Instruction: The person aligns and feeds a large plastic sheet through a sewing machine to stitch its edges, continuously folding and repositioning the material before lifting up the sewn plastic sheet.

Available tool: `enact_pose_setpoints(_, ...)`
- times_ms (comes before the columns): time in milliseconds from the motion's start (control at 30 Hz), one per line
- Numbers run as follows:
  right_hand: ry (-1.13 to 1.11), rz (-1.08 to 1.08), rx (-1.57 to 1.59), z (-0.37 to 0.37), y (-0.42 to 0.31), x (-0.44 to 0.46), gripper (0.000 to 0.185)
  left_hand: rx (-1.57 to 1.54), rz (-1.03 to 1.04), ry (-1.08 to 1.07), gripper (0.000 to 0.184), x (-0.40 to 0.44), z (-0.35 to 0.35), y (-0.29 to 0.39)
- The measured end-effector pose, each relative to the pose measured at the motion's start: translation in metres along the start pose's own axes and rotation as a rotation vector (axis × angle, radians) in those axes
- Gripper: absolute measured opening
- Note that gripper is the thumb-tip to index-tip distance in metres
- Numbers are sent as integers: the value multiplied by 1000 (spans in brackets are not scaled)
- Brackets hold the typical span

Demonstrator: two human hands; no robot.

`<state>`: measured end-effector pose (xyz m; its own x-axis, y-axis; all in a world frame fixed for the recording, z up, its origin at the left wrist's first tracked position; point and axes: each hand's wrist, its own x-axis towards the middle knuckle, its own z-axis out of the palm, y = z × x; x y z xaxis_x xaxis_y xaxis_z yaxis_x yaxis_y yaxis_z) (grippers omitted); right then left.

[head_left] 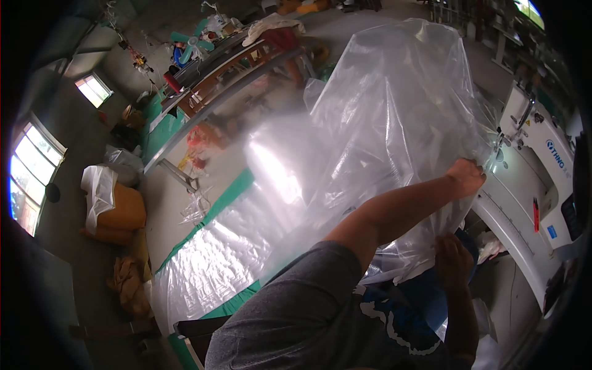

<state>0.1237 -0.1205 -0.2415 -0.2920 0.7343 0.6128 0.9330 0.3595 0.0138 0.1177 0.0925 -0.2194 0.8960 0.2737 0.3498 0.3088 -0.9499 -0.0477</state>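
A large sheet of clear plastic (394, 105) rises in a crumpled heap in front of me and spreads down to the left. My left hand (467, 176) is closed on the sheet's right edge, close to the needle area of a white sewing machine (558, 163). Lower down, nearer my body, my right hand (453, 256) grips the lower edge of the same sheet, its fingers partly in shadow. The machine's lamp lights the spot just beyond my left hand.
A long table frame (216, 102) with a green fan (193, 42) stands at the back left. An orange-brown sack (120, 206) is by the left wall. Red snips (536, 214) lie on the machine bed. Green cloth (231, 197) shows under the plastic.
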Motion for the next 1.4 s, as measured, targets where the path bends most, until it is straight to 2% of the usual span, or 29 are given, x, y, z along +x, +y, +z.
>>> enact_pose_setpoints(100,14,-15,4,-7,0,4,15,-1,19,92,19,5,17,-5)
enact_pose_setpoints(333,56,-23,3,-9,-1,7,16,-25,65,131,21,2,15,-9)
enact_pose_setpoints(500,60,116,129,-4,-2,3,16,65,-11,159,23,8,31,-4)
enact_pose_setpoints(633,34,127,130,-3,-3,2,16,29,-1,235,19,10,35,-3)
enact_pose_setpoints(700,123,144,153,0,-4,3,12,22,139,216,16,4,19,-5)
enact_pose_setpoints(733,124,144,151,-2,-4,5,12,23,140,217,16,6,23,-8)
enact_pose_setpoints(800,90,91,73,-5,-7,8,10,9,369,399,13,5,28,-16)
enact_pose_setpoints(833,91,89,74,-2,-6,6,10,11,369,399,13,4,31,-17)
enact_pose_setpoints(900,80,112,93,5,-4,-2,9,-117,251,147,14,-2,24,-13)
enact_pose_setpoints(1100,19,230,205,14,-5,-21,14,-126,173,80,16,-8,33,-4)
enact_pose_setpoints(1233,8,163,139,11,-6,-17,14,-89,173,145,10,-4,51,-3)
enact_pose_setpoints(1400,2,160,141,14,-5,-19,16,-359,119,246,12,-11,43,-3)
